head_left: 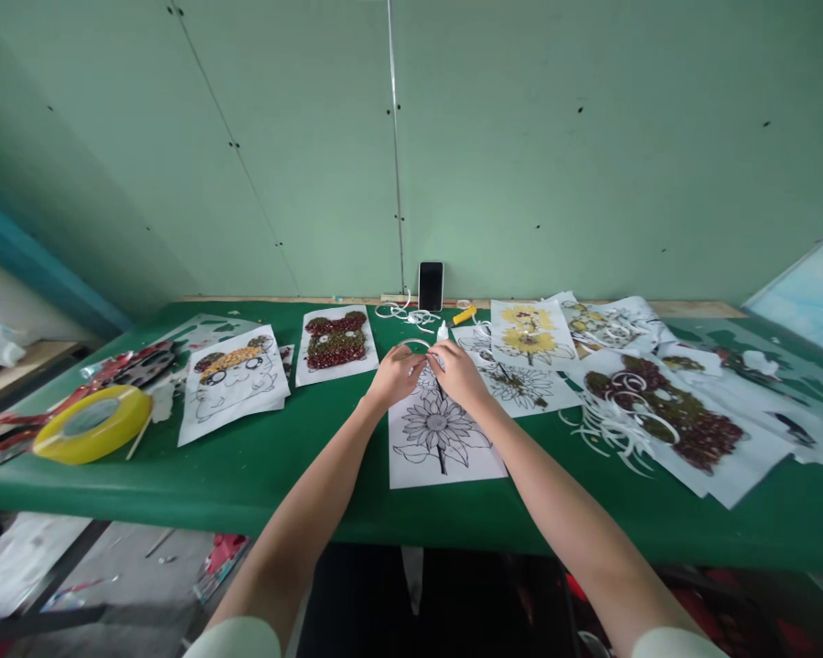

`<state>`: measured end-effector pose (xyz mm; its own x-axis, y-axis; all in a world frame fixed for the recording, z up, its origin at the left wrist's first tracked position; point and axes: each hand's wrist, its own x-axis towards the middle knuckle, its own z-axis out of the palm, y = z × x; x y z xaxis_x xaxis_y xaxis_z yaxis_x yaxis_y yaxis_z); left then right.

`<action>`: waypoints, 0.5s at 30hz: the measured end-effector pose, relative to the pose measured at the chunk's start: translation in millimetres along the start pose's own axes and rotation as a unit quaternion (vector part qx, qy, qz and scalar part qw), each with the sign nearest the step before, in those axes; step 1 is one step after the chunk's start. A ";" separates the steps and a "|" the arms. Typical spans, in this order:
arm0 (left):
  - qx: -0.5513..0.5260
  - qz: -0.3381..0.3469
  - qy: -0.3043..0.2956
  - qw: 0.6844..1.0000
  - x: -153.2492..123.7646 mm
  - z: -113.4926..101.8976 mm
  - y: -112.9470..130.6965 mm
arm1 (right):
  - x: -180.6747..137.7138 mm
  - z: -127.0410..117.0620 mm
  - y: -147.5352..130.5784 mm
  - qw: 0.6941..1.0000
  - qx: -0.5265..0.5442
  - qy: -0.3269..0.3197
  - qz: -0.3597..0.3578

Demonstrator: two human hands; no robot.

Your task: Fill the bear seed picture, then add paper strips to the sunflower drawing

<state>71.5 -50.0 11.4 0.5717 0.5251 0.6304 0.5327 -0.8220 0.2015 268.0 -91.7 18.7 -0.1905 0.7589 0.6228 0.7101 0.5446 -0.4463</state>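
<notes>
Both my hands meet over the top edge of a black-and-white flower drawing [441, 439] on the green table [261, 466]. My left hand [396, 373] is closed with pinched fingers on a thin white curled strip [415, 344]. My right hand [456, 369] is closed too, its fingertips on the same strip where it meets the paper. A small white tube tip [443, 331] shows just beyond my right hand.
A yellow tape roll [90, 424] lies at the left, beside a hamster picture [233, 376] and a dark bear picture [336, 340]. A phone [431, 285] leans on the wall. Sunflower sheets [527, 334], a dark filled picture [665, 413] and white strips [607, 437] crowd the right.
</notes>
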 end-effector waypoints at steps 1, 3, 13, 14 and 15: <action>0.001 -0.006 0.005 1.000 -0.1 0.3 -0.5 | 0.3 -0.1 0.2 1.000 0.000 -0.003 0.008; 0.007 -0.016 0.012 1.000 -0.5 1.0 -1.7 | 0.9 -0.4 -0.1 1.000 0.000 -0.012 0.021; 0.009 -0.050 0.007 0.999 -2.2 6.2 -6.4 | 0.3 -1.5 1.4 0.999 -0.016 -0.031 0.011; 0.007 -0.055 0.008 0.998 -2.3 6.5 -6.7 | -0.1 -1.2 1.8 0.999 -0.012 -0.031 0.007; 0.006 -0.059 0.008 0.998 -2.5 6.7 -6.9 | -0.5 -0.7 2.1 1.000 -0.009 -0.030 0.001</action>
<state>70.6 -44.1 3.4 0.4950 0.6140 0.6148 0.6032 -0.7521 0.2654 270.1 -91.1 17.9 -0.2282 0.7808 0.5817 0.7232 0.5359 -0.4356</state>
